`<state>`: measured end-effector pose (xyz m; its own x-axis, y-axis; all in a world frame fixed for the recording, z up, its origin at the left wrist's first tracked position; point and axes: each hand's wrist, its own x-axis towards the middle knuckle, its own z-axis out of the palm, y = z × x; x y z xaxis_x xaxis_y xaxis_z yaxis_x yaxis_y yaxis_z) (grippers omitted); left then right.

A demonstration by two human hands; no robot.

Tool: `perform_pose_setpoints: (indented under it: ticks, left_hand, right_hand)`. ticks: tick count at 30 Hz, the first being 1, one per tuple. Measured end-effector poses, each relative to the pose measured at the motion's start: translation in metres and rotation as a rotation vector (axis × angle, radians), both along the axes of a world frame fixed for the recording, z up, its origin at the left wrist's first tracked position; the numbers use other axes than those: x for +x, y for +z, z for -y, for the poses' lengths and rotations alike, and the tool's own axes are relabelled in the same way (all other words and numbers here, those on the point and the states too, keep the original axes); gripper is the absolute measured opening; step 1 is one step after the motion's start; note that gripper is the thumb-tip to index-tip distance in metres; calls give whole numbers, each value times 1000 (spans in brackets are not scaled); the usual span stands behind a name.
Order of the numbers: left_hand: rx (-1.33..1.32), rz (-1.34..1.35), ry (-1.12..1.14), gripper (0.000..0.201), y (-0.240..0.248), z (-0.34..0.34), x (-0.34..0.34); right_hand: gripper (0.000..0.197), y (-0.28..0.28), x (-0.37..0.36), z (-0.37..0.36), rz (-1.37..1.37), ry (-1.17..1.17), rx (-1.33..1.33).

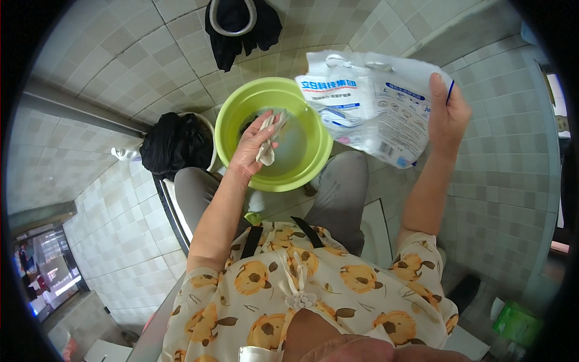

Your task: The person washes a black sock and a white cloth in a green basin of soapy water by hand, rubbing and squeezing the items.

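Observation:
My left hand [248, 151] is over a yellow-green plastic basin [222, 136], its fingers closed on a small off-white cloth [266, 152]. Cloudy water [294, 148] stands in the basin, and something dark shows partly behind my fingers. In my right hand [449, 117] is a large white plastic package [386, 99] with blue print, gripped by its right edge with the thumb on top. The package's left end overlaps the basin's right rim in view. Whether its mouth is unsealed, I cannot tell.
Left of the basin, black clothing [175, 143] is heaped on a pale tub [210, 130]. A grey hose [234, 30] and dark cloth [232, 51] hang at the tiled wall ahead. A green package [517, 326] lies at lower right. My knees flank the basin.

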<state>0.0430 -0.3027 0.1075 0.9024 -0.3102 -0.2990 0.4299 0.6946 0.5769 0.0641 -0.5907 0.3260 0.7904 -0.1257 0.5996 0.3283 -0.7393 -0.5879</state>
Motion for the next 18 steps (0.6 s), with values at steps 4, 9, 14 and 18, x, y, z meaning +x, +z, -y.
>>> perform_pose_setpoints:
  ticks: [4,9,14,18]
  left_hand:
    - [415,233,-67,54,12,-2,-1]
    - [517,320,-64,33,19,-14,1]
    - [373,265,63,20,14,-31,-9]
    - [369,241,91,21,17,-37,-16]
  right_hand:
    - [28,9,0,-25,-97,227,263]
    - [28,-18,22,-39,-234,368,346]
    - [33,-23,29,-41,-296,478,616]
    - [38,-35,31,-4,-343,441,675]
